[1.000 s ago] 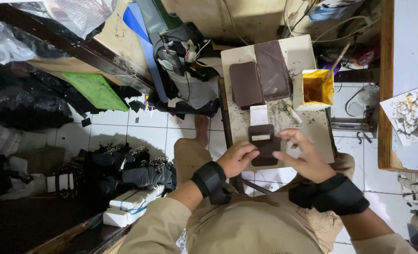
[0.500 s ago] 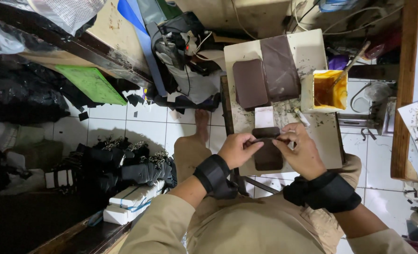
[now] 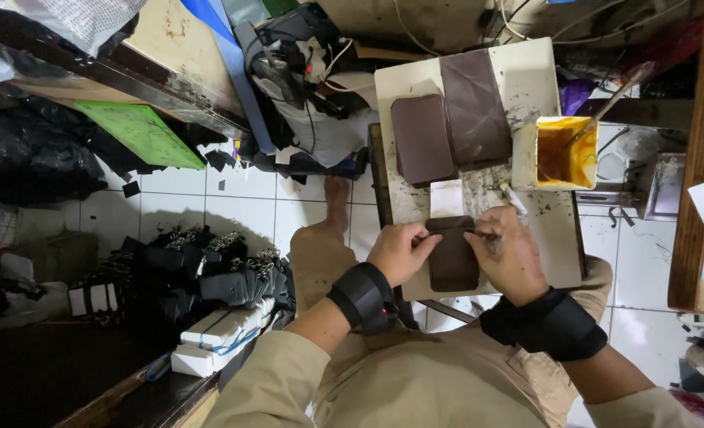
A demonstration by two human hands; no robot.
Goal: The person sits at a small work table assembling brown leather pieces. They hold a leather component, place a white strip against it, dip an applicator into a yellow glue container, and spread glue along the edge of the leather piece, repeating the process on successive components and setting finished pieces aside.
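Brown rounded leather piece point(image 3: 453, 255), pinched by both hands point(image 3: 400, 252) point(image 3: 512, 255) at the board's near edge, may slip; open yellow glue tub point(image 3: 562, 152) could tip.

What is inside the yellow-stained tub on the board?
The tub holds orange-yellow glue coating its walls, with a stick leaning in from the right. The stick's lower end and the tub's bottom are hidden under the glue, so its depth cannot be told.
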